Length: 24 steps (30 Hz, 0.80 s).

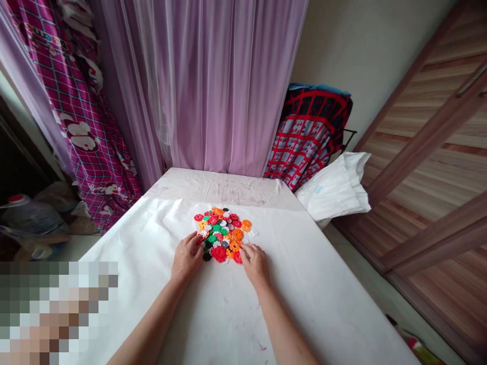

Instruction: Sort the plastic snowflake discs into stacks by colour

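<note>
A heap of notched plastic snowflake discs [218, 254] in red, orange, green, white and black lies on the white-covered table [224, 324]. At the heap's left edge rests my left hand [187, 257], its fingers loosely bent and apart, the tips by a red disc. My right hand [255, 262] lies along the right edge, fingers curved inward and parted, near the orange discs [238, 234] and a red one below. Neither hand visibly lifts a disc. A few discs, among them a white one [253, 233], lie loose at the heap's right side.
Purple curtains [224, 86] hang behind the table. A white bag [337, 187] sits against its right back edge, before a red-and-black patterned cloth [300, 137]. Wooden doors [429, 121] stand at right. A plastic jug [32, 220] is on the left, and the lower left corner is pixelated.
</note>
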{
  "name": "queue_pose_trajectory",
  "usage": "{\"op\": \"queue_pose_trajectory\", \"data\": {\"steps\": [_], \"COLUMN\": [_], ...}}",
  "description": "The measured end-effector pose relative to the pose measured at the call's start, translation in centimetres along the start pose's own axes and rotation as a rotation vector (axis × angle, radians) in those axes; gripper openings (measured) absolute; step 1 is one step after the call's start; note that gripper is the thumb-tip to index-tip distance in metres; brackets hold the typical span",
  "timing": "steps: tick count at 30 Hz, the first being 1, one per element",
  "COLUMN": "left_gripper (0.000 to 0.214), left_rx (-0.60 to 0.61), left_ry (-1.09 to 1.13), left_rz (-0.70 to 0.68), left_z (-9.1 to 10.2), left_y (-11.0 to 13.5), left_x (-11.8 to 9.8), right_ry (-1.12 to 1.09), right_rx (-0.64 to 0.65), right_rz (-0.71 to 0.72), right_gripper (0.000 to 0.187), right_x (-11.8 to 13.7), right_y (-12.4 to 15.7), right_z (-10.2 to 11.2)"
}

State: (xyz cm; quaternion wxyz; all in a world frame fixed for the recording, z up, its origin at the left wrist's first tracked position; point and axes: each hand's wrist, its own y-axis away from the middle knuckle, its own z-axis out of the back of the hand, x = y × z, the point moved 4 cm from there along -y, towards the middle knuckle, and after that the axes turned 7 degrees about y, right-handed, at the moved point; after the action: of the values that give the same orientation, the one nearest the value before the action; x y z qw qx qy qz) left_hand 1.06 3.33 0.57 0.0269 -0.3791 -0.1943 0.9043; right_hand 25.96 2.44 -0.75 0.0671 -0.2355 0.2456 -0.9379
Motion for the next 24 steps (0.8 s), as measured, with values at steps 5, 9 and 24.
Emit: {"op": "queue_pose_trajectory", "data": {"steps": [5,9,24], "left_gripper": [0.036,0.036,0.037], "left_rx": [-0.017,-0.074,-0.238], "left_ry": [0.078,0.178,0.255], "left_rz": [-0.006,0.052,0.273], "left_z": [-0.1,-0.1,1.3], "left_y": [0.2,0.3,-2.4], "left_x": [0.4,1.0,2.8], "right_ry": [-0.008,0.178,0.277], "right_rx": [-0.212,-0.236,-0.152], "right_rz": [-0.230,-0.363,-0.310], "right_gripper": [0.039,0.035,0.024], "right_x": [-3.5,-6.6,-6.3], "right_y": [0.1,-0.2,-0.8], "right_z": [0.6,2.1,3.2]}}
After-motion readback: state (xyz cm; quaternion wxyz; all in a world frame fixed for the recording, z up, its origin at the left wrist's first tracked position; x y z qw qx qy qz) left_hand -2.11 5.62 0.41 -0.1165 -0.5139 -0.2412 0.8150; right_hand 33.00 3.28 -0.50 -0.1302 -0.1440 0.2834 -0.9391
